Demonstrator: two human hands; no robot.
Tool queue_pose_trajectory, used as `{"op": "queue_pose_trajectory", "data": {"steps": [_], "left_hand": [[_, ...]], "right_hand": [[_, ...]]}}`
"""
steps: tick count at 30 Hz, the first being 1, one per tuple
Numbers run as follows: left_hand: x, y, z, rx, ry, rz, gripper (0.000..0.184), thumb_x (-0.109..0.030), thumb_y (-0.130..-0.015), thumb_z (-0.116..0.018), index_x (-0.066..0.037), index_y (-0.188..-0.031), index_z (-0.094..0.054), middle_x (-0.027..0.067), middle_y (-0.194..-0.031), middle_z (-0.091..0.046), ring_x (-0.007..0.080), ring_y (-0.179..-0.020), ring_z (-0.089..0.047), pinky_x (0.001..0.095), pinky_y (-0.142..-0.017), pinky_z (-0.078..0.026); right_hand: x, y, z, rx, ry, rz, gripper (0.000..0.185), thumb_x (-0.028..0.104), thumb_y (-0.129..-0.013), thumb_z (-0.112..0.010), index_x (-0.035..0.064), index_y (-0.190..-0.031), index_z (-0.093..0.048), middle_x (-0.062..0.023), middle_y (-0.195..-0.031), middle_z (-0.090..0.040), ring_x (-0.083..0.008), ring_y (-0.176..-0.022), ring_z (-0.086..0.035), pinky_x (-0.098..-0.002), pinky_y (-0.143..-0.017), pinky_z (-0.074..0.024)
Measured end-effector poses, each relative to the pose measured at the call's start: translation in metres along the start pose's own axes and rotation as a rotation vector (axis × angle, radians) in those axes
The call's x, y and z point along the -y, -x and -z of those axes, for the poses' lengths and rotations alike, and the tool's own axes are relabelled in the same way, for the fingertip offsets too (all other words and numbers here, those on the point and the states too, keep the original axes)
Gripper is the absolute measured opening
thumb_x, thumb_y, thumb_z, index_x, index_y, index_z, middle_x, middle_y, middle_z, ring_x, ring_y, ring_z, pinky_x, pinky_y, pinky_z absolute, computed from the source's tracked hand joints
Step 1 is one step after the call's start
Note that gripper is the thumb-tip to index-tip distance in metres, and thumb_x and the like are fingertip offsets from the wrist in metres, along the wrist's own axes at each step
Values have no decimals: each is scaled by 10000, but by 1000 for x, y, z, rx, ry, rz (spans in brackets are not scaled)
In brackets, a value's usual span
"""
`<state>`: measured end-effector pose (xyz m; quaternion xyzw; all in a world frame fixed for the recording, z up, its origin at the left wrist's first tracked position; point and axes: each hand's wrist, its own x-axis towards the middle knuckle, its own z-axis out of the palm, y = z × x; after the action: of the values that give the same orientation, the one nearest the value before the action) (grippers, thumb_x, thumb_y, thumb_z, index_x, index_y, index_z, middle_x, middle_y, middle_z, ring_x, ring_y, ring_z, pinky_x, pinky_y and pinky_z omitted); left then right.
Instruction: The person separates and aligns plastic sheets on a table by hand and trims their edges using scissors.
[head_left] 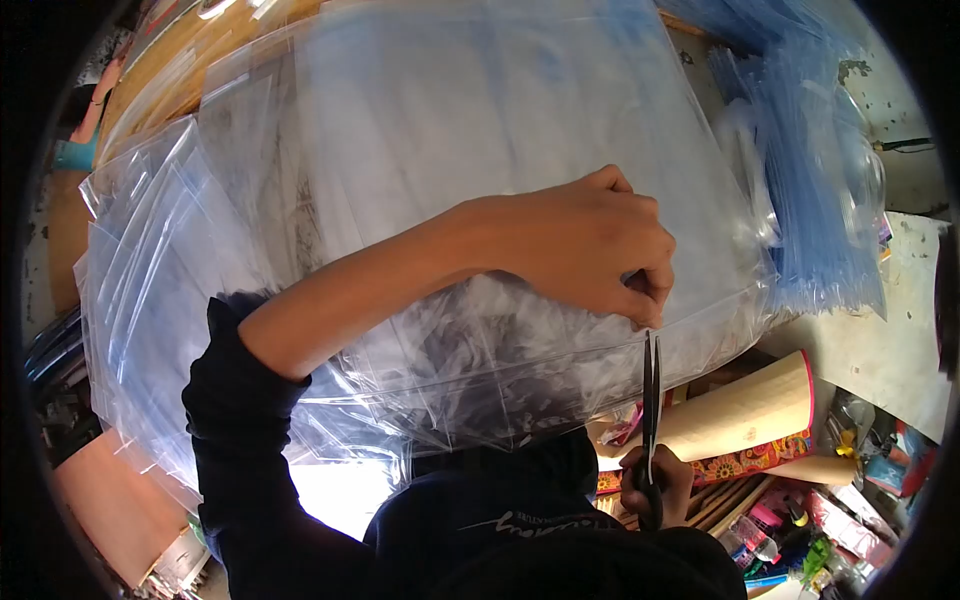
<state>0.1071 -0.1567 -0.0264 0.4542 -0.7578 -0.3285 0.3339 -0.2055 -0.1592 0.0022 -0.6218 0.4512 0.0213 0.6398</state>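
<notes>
My left hand (605, 245) reaches across from the left, its thumb and fingers pinched on the edge of a clear plastic sheet (430, 110). In my right hand (678, 482), close to my body, is a pair of scissors (651, 400) with dark handles. The scissor blades point away from me and stand slightly apart. Their tips are just below my left fingertips, at the sheet's edge. Whether the blades touch the plastic I cannot tell. The sheet lies wide over the work surface, with crumpled, shiny layers under my left forearm.
More clear plastic sheets (160, 300) overlap on the left. A bundle of bluish plastic (815, 190) hangs at the right. Below it are a rolled beige sheet (740, 410) and a clutter of small items (790, 530). A wooden surface (165, 75) shows at the upper left.
</notes>
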Motion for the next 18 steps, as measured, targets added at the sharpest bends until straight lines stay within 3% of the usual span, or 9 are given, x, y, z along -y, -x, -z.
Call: {"op": "queue_pose_trajectory", "data": {"steps": [6,18], "left_hand": [[0,-2,0,-8,23,9,185,-312,-816,-608,-145,-756,-662,-59,-728,-551,107,-810,-472,341,-895,-256],[1,-3,1,24,75,40,216,-331,-827,-593,-143,-740,-658,-55,-710,-556,106,-804,-476,350,-915,-243]], "right_hand": [[5,4,-1,-56,27,16,573,424,-610,-781,-35,-866,-553,-18,-538,-499,-57,-462,-449,-198,-415,-304],[16,5,0,-70,95,-28,478,313,-622,-777,-28,-881,-563,-19,-529,-507,-60,-423,-446,-194,-386,-295]]}}
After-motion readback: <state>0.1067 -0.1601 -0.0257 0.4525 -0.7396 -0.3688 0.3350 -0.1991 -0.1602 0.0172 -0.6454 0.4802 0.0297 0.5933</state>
